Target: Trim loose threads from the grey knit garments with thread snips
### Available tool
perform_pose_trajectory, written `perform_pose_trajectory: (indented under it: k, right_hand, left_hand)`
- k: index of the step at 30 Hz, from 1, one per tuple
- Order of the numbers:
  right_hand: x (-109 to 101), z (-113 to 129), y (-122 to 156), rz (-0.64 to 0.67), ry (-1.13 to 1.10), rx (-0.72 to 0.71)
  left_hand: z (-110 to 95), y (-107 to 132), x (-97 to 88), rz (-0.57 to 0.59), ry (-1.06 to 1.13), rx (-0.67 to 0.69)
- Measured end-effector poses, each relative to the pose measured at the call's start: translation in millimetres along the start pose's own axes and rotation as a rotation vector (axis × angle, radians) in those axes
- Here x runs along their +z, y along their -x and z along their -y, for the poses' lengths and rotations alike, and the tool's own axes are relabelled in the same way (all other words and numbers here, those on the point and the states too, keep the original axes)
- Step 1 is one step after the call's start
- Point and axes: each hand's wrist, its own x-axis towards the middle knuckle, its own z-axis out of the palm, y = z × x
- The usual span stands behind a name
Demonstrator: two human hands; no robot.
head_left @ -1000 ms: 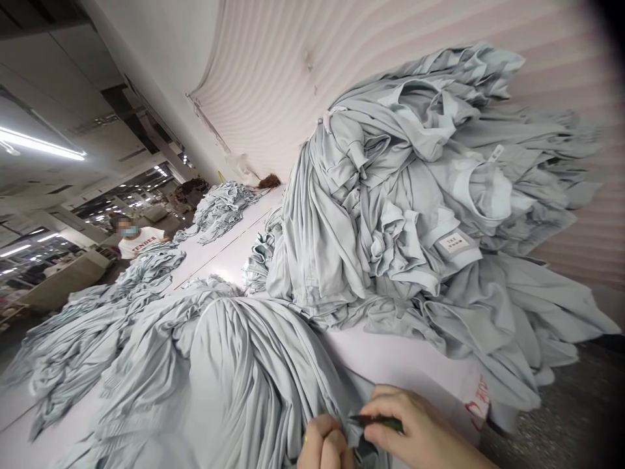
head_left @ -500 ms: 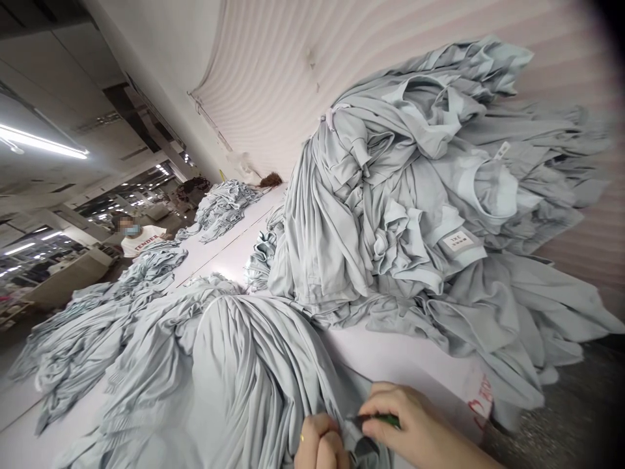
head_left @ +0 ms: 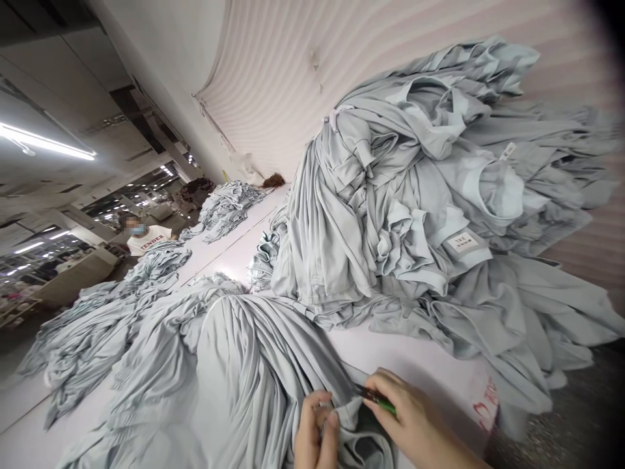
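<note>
A pale grey garment point(head_left: 254, 371) lies bunched in front of me on the white table point(head_left: 420, 365). My left hand point(head_left: 315, 433) pinches a fold of its edge at the bottom of the view, fingers closed on the cloth. My right hand point(head_left: 415, 423) grips a small green-handled tool point(head_left: 378, 400), its dark tip at the same fold. The two hands are close together, almost touching over the cloth.
A tall heap of grey garments point(head_left: 415, 195) with a sewn label point(head_left: 461, 242) rises behind against a ribbed wall. More grey piles point(head_left: 97, 326) run along the table to the left. A person in a white shirt point(head_left: 144, 238) stands far back left.
The view has shifted slightly. My left hand has risen and its fingers have moved up on the fold; my right hand with the tool has moved a little up the cloth's edge.
</note>
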Motion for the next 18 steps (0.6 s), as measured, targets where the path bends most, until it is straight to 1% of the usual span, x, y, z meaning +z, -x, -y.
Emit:
perform_pose_trajectory:
  k: [1,2,4,6,9,13,15,16,17,18]
  right_hand:
    - [-1,1,-1,0.005,0.011,-0.012]
    - [-3,2,-1,0.025,0.013,-0.018]
    - [-6,6,0,0.082,0.013,-0.031]
    - [-8,10,0,0.114,0.038,-0.056]
    - [-7,14,1,0.124,0.073,-0.085]
    - [-3,17,1,0.12,0.077,-0.106]
    - [-1,16,1,0.11,0.043,-0.102]
    - [0,15,0,0.101,-0.002,-0.091]
    - [0,12,-1,0.088,-0.063,-0.073]
    - [0,9,-2,0.07,-0.128,-0.051]
  left_hand:
    - [3,-2,-1.8,0.052,0.077,-0.108]
    - [6,-4,-3.8,0.091,0.151,-0.175]
    - [9,-7,-8.1,0.122,0.243,-0.247]
    - [9,-8,-12.4,0.127,0.273,-0.28]
    - [5,-10,-16.8,0.138,0.287,-0.309]
    - [0,-12,-12.5,0.128,0.315,-0.35]
    - [-6,-13,-11.9,0.117,0.301,-0.338]
    - [-10,-13,-15.6,0.077,0.244,-0.288]
    - [-15,-11,-23.6,0.01,0.158,-0.205]
    - [-21,-9,-36.4,-0.081,0.059,-0.1]
